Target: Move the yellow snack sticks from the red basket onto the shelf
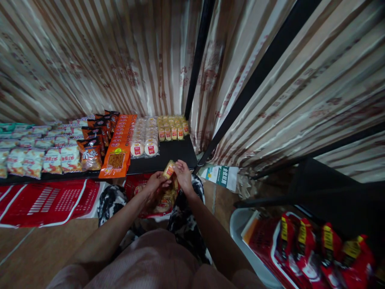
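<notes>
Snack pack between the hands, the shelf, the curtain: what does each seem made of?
Snack pack: probably thin plastic film, slightly shiny, with yellow and a red label showing.
Shelf: smooth, dark, flat surface; painted metal or coated board, I can't tell which.
Curtain: likely satiny fabric, since it hangs in soft folds with pale sheen along them.

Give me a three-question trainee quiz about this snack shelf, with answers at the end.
1. True or false: the small yellow packet lies flat on the black shelf.
2. What sits directly right of the flat orange packets?
3. Fill in: behind the shelf hangs a pleated ___.

Key:
1. False; the left hand holds the packet, with the right hand at its upper end.
2. Round white packs.
3. Curtain.
</notes>
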Demonstrator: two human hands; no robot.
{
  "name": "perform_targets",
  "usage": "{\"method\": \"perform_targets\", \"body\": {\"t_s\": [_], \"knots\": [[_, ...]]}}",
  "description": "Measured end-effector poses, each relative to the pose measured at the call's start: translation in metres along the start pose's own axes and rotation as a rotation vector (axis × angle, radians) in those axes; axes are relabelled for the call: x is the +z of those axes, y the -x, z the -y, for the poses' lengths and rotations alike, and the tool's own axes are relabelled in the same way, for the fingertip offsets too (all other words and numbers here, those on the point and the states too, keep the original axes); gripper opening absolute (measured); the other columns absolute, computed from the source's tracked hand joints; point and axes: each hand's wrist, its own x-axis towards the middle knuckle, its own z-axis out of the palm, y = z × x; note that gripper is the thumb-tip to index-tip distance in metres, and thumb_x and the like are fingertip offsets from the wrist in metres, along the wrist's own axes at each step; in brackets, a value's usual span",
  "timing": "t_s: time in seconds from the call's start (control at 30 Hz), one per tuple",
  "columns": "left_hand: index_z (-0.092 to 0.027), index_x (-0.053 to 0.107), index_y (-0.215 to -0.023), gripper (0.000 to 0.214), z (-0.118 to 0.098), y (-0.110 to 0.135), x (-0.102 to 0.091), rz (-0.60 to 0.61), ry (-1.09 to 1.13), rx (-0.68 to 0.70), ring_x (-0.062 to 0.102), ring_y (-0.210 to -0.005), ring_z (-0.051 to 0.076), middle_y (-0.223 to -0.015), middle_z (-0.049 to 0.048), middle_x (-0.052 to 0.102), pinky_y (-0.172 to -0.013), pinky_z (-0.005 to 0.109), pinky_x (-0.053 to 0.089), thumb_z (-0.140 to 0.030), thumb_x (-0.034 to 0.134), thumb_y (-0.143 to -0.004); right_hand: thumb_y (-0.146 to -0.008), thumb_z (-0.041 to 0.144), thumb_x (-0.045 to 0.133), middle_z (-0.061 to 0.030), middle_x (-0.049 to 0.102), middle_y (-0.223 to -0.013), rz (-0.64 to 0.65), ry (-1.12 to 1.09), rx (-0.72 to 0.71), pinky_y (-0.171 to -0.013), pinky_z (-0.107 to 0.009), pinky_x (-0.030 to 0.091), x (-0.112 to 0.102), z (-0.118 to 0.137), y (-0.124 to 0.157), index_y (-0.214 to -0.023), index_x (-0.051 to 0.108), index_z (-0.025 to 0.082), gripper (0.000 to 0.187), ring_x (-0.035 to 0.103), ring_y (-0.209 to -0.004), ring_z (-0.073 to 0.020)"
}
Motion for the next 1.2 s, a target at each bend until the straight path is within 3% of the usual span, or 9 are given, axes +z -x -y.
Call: {"method": "perform_targets", "body": {"t_s": [0.27, 0.43, 0.67, 0.9, 1.07, 1.2], "knots": [[-0.012, 0.055, -0.084, 0.012, 0.000, -0.019, 0.022, -0.054, 0.100, 0.035, 0.064, -0.061, 0.009, -0.072, 0.0031, 0.064, -0.063, 0.020, 0.053, -0.002, 0.052, -0.077, -0.072, 0.032, 0.061, -0.0077, 0.064, -0.100, -0.013, -0.090, 0.046, -0.079, -0.032, 0.052, 0.001, 0.008, 0.000, -0.127, 0.038, 0.019, 0.062, 0.064, -0.084, -0.0156], [-0.011, 0.055, -0.085, 0.013, -0.005, -0.029, 0.038, -0.093, 0.030, 0.049, 0.061, -0.054, 0.007, -0.064, 0.0011, 0.062, -0.055, 0.017, 0.051, -0.003, 0.057, -0.075, -0.072, 0.030, 0.059, -0.0059, 0.067, -0.095, 0.017, -0.080, 0.048, -0.075, -0.032, 0.053, 0.000, 0.006, -0.005, -0.112, 0.051, 0.019, 0.042, 0.065, -0.081, -0.0160], [-0.012, 0.048, -0.092, 0.020, -0.014, -0.048, 0.055, -0.163, -0.116, 0.129, 0.056, -0.046, 0.006, -0.058, -0.0048, 0.055, -0.044, 0.015, 0.045, -0.006, 0.057, -0.076, -0.077, 0.028, 0.052, -0.0059, 0.067, -0.099, -0.050, 0.087, 0.010, -0.073, -0.031, 0.053, -0.006, 0.012, -0.024, -0.113, 0.052, 0.019, 0.037, 0.064, -0.082, -0.0162], [-0.014, 0.053, -0.094, 0.023, -0.024, -0.066, 0.069, -0.162, -0.295, 0.275, 0.055, -0.053, 0.004, -0.077, 0.0000, 0.060, -0.044, 0.012, 0.044, -0.002, 0.052, -0.074, -0.079, 0.027, 0.047, -0.0096, 0.064, -0.103, -0.109, 0.216, -0.075, -0.082, -0.033, 0.050, -0.009, 0.017, -0.050, -0.115, 0.053, 0.015, 0.038, 0.062, -0.087, -0.0167], [-0.012, 0.058, -0.093, 0.026, -0.021, -0.090, 0.074, -0.154, -0.272, 0.306, 0.057, -0.062, 0.005, -0.087, 0.0043, 0.061, -0.051, 0.012, 0.047, 0.001, 0.048, -0.074, -0.080, 0.028, 0.045, -0.0132, 0.055, -0.109, -0.180, 0.420, -0.141, -0.079, -0.032, 0.049, -0.014, 0.012, -0.066, -0.112, 0.059, 0.014, 0.037, 0.059, -0.084, -0.0167], [-0.012, 0.061, -0.091, 0.024, -0.020, -0.109, 0.075, -0.197, -0.312, 0.283, 0.055, -0.061, 0.004, -0.088, 0.0046, 0.060, -0.052, 0.012, 0.046, -0.001, 0.049, -0.073, -0.082, 0.028, 0.043, -0.0113, 0.058, -0.102, -0.213, 0.633, -0.195, -0.085, -0.035, 0.044, -0.017, 0.012, -0.072, -0.113, 0.059, 0.016, 0.037, 0.054, -0.092, -0.0203]]}}
